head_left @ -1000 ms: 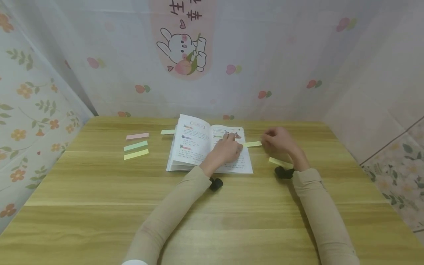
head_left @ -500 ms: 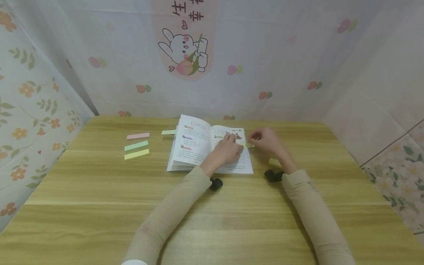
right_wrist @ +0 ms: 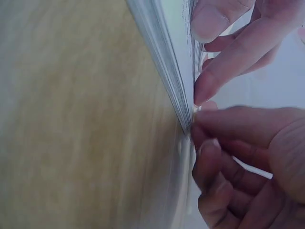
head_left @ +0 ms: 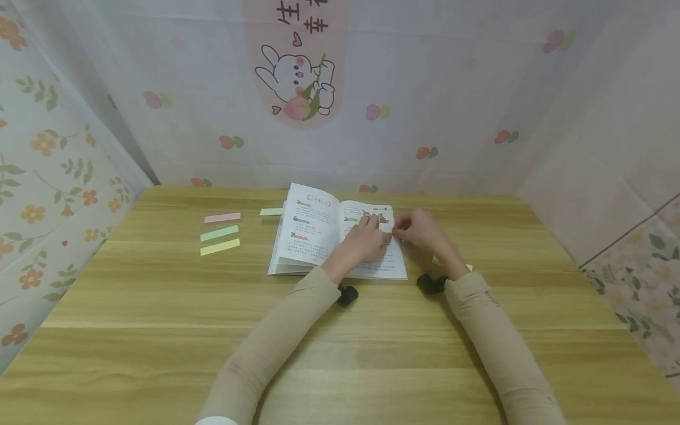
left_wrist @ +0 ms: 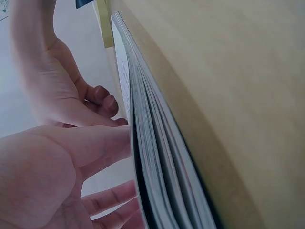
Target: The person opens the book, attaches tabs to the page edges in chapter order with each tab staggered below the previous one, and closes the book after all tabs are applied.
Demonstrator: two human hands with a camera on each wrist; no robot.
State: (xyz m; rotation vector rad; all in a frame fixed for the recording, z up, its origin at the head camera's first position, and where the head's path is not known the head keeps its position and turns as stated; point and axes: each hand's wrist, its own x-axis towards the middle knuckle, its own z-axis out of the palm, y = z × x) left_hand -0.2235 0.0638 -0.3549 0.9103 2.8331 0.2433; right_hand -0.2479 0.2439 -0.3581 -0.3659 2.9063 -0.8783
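Observation:
An open book (head_left: 310, 236) lies at the back middle of the table. My left hand (head_left: 365, 241) presses on its right page with fingers extended; in the right wrist view its fingertips rest near the page edge. My right hand (head_left: 422, 231) is at the right edge of that page, thumb and finger pinched at the page border just beside the left fingertips. In the right wrist view, a bit of yellow strip (right_wrist: 195, 113) shows at the pinching fingertips; the rest of it is hidden. The left wrist view shows the book's page block (left_wrist: 159, 143) edge-on.
Pink (head_left: 222, 218), green (head_left: 219, 234) and yellow (head_left: 220, 247) strips lie left of the book. A pale strip (head_left: 271, 211) sticks out from its left side. Another yellow strip (head_left: 469, 267) lies partly behind my right wrist. A patterned curtain (head_left: 457, 100) stands behind the table.
My right hand has moved left to the page edge, and the yellow strip that stuck out there is now covered from the head view. My left hand has stayed on the page.

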